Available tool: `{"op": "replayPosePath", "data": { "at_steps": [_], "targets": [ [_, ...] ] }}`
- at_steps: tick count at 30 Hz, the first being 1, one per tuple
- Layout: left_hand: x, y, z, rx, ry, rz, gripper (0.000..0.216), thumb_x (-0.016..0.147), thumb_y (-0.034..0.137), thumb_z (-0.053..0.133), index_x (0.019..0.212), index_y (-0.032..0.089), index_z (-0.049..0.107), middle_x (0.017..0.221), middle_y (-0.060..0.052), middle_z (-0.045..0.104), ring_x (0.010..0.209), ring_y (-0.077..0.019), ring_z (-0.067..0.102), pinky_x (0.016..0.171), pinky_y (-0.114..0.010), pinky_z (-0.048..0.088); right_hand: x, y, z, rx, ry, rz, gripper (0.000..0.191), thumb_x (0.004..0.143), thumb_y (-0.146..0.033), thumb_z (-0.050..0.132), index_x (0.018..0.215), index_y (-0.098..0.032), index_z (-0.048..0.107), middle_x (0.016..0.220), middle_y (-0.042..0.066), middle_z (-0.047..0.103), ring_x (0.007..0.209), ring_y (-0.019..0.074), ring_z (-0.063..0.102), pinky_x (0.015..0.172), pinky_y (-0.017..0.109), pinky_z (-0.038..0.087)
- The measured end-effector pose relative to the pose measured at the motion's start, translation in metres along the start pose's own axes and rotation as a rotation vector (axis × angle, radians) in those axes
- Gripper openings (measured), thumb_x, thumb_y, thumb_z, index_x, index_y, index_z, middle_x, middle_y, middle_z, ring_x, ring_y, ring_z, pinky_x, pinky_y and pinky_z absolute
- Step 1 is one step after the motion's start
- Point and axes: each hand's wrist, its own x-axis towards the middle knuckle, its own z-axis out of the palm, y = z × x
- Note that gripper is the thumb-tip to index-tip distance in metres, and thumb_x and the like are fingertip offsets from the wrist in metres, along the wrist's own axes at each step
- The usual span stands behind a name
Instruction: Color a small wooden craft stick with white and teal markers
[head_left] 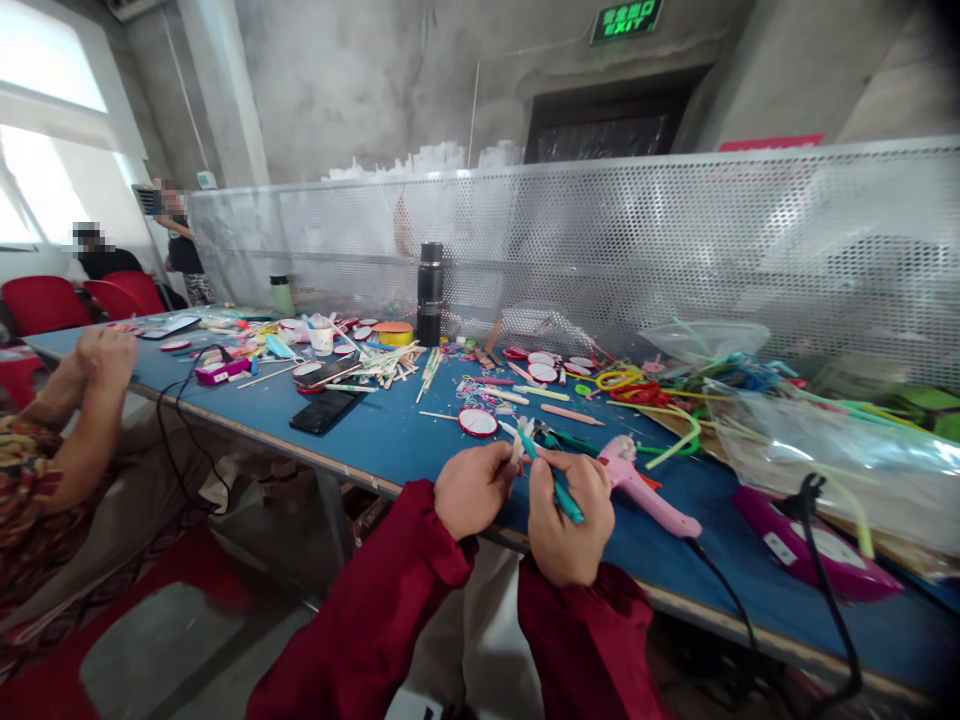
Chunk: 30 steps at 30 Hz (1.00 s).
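My right hand [571, 510] is closed round a teal pen-like tool [568, 500], its tip angled up and left. Close beside it, my left hand [474, 488] pinches a small whitish piece [517, 448] whose kind I cannot make out, near the tool's tip. Both hands are at the table's front edge. A pink hot glue gun [652, 495] lies just right of my right hand. Beyond my fingers are a round white disc with a red rim [478, 422] and a pink pen-like stick [572, 414].
A black bottle [430, 295] stands against the perforated metal screen [600, 230]. A black phone [326, 411], wooden sticks [390, 368] and coloured pipe-like strips [690, 430] lie on the blue table. A purple device [817, 550] with a cable sits right. Another person's hands [105, 355] are at left.
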Motion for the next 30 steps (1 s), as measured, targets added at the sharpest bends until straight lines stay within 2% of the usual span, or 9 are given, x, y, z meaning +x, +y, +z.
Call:
{"op": "replayPosePath", "data": {
  "at_steps": [9, 30],
  "targets": [
    [-0.0001, -0.0004, -0.0002, 0.001, 0.003, 0.004, 0.027, 0.100, 0.032, 0.043, 0.077, 0.021, 0.054, 0.069, 0.003, 0.060, 0.067, -0.0131, 0.055, 0.064, -0.025, 0.033, 0.0001, -0.0004, -0.0004, -0.002, 0.013, 0.004, 0.008, 0.094, -0.024, 0.058, 0.091, -0.021, 0.065, 0.083, 0.003, 0.071, 0.084, 0.0207, 0.064, 0.093, 0.044, 0.044],
    [-0.0004, 0.0034, -0.0030, 0.026, -0.015, -0.019, 0.026, 0.099, 0.028, 0.043, 0.077, 0.021, 0.054, 0.069, 0.002, 0.062, 0.069, -0.0140, 0.056, 0.065, -0.026, 0.034, -0.0009, 0.0002, 0.0002, -0.020, 0.013, 0.029, 0.011, 0.093, -0.025, 0.057, 0.085, -0.021, 0.063, 0.081, 0.003, 0.070, 0.080, 0.0209, 0.063, 0.093, 0.044, 0.044]
  ]
}}
